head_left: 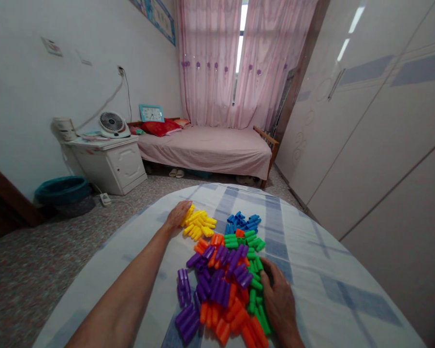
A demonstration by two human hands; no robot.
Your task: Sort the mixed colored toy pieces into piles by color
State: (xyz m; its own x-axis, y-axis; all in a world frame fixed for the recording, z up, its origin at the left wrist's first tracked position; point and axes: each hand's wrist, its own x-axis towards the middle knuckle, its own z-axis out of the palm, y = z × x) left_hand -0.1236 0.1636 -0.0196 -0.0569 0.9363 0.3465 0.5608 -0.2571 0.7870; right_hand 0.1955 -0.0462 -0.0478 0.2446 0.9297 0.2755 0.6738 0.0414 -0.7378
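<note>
1. The left hand lies at the outer, 9 o'clock edge of the small, bright-yellow, ribbed plastic-looking pieces. Its fingertips are hidden by the hand and the pieces, so I cannot tell whether they grip one; the placing suggests a hand walling that side of the cluster.

2. The right hand curves along the heap's 3 o'clock side, beside the glossy green ribbed pieces. Thumb and forefinger stand somewhat apart with a dark gap between; whether the other fingers hold anything I cannot tell. The curve looks suited to containing that edge.

3. Taking the heap's middle as the clock's centre, the yellow pieces are at 11 o'clock and the dark-blue tubular pieces near 12:30, each bunched by itself, perhaps to separate colours.

4. Deep-purple ribbed pieces overlap bright-orange ribbed pieces in the middle. Some purple ones lie looser at 8 and 9 o'clock; orange dominates towards 6.

5. All rest on a white cloth with blue-grey bands, whose broad surface gives both forearms room.

6. Beyond, a pink-covered bed stands at 12 o'clock.
</note>
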